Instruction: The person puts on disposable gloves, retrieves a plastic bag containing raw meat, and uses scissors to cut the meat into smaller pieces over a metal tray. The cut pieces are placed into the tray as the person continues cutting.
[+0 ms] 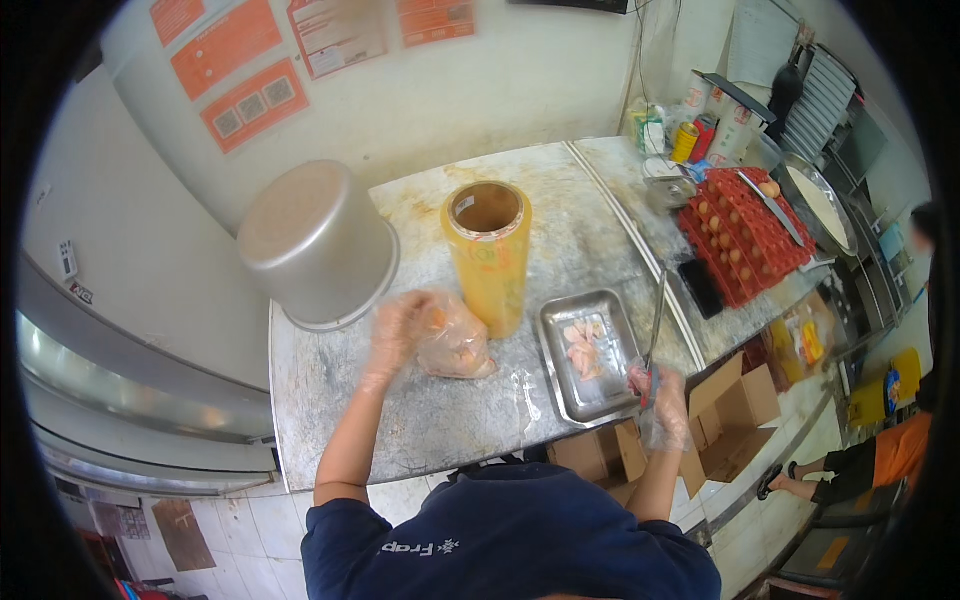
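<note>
My left hand [397, 334], in a clear plastic glove, is at the upper left side of a clear plastic bag [456, 341] with pale pink and orange pieces inside; its fingertips are blurred, so its grip is unclear. My right hand [666, 409], also gloved, is closed on scissors [655, 341] whose blades point up, away from me. Reddish material shows beside the scissors' handles. Left of that hand lies a shallow steel tray [549, 352] holding several pieces of pale raw meat [585, 349]. Behind the bag stands a large yellow roll of film [491, 270].
An upturned metal pot [315, 240] stands at the left. Across a metal strip at the right are a black phone [701, 289], red egg trays [750, 232] with a knife [776, 210] on top, and a bowl [817, 199]. Cardboard boxes [731, 420] sit below; a person [877, 457] is far right.
</note>
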A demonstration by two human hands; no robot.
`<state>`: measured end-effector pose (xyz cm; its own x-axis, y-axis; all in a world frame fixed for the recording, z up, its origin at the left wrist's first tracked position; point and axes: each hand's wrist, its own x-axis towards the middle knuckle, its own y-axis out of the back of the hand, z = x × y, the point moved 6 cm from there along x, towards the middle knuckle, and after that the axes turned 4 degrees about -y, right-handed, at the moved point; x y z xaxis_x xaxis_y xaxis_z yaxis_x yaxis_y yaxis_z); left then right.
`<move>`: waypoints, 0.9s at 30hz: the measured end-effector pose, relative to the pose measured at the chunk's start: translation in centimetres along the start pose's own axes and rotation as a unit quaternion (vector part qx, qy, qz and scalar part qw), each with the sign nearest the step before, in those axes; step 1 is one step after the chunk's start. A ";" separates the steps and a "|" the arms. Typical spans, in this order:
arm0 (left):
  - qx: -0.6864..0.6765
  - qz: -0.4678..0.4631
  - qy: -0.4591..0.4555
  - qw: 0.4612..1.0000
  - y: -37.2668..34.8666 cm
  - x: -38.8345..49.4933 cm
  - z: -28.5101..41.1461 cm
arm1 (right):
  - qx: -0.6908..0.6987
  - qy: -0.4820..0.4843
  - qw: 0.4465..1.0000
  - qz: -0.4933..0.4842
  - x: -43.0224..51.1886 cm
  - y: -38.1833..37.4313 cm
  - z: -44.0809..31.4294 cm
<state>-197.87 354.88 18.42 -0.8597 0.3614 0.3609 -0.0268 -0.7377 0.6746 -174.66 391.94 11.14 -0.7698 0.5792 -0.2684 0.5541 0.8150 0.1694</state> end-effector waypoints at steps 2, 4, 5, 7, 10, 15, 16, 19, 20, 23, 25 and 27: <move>-0.045 0.081 -0.036 0.995 2.4 0.3 0.2 | -0.059 -0.001 0.998 0.013 -1.3 0.4 -0.5; -0.061 0.044 -0.019 0.997 3.3 0.7 -0.1 | -0.049 -0.013 0.999 -0.005 -2.6 0.1 -0.9; -0.079 0.030 -0.007 0.996 3.5 0.8 -0.3 | -0.052 -0.002 0.998 -0.024 -3.1 -0.4 -1.2; -0.026 -0.063 -0.044 0.997 2.2 1.9 0.0 | -0.013 0.006 0.999 -0.043 -3.4 -1.7 -1.6; 0.134 -0.194 -0.088 0.968 -1.0 3.3 -0.1 | 0.034 0.078 0.993 -0.077 -3.4 -3.7 -2.4; 0.237 -0.308 -0.078 0.918 -4.9 3.7 -1.9 | 0.043 0.065 0.989 -0.124 -3.7 -4.7 -1.9; 0.237 -0.301 -0.057 0.922 -5.0 3.6 -2.3 | 0.051 0.067 0.989 -0.124 -3.9 -4.7 -1.8; 0.124 -0.213 -0.085 0.965 -3.7 2.9 -1.9 | 0.044 0.051 0.991 -0.117 -4.1 -4.2 -1.1; 0.081 -0.189 -0.072 0.976 -3.2 2.6 -1.9 | 0.035 0.041 0.992 -0.114 -4.2 -4.0 -0.7; -0.043 -0.131 0.002 0.990 -0.8 2.0 -1.7 | 0.024 0.062 0.994 -0.084 -4.2 -3.0 -0.4; -0.067 -0.077 0.058 0.993 1.2 2.6 -1.6 | 0.050 0.051 0.994 -0.083 -4.2 -2.8 -0.2; -0.047 -0.059 0.034 0.997 3.0 3.2 -0.8 | 0.066 0.040 0.994 -0.082 -4.3 -2.9 -0.3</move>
<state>-201.06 353.38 21.06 -0.8802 0.4118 0.2359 -0.1751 -0.7438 0.6451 -173.09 387.09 12.04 -0.8730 0.4427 -0.2046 0.4517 0.8921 0.0028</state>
